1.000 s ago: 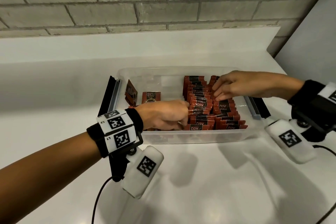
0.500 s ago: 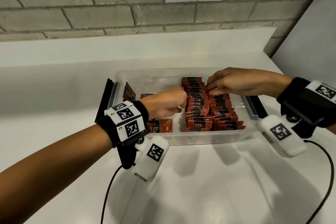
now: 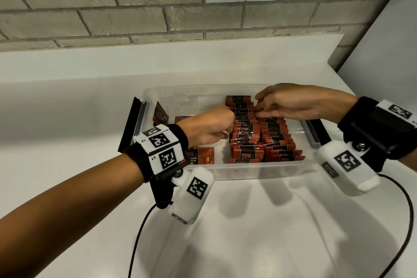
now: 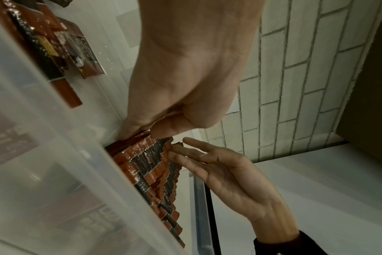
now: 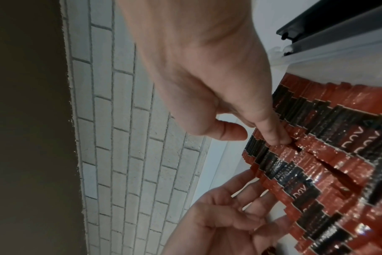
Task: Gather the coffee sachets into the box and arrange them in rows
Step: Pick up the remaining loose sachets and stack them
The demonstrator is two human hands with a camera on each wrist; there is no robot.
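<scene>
Head view recorded a clear box [image 3: 225,170] on a white counter [image 3: 270,232], holding two rows of coffee sachets [image 3: 247,140] standing on edge toward its right end, the rows' long axis running from its near wall to its far wall. Left hand [image 3: 208,127], curled, pinched sachets at the left row's left flank; right hand [image 3: 291,102], fingers extended and holding nothing, touched the rows' tops toward the far wall. Loose sachets [image 3: 200,157] lay flat at the box's left end, nearer the left hand
</scene>
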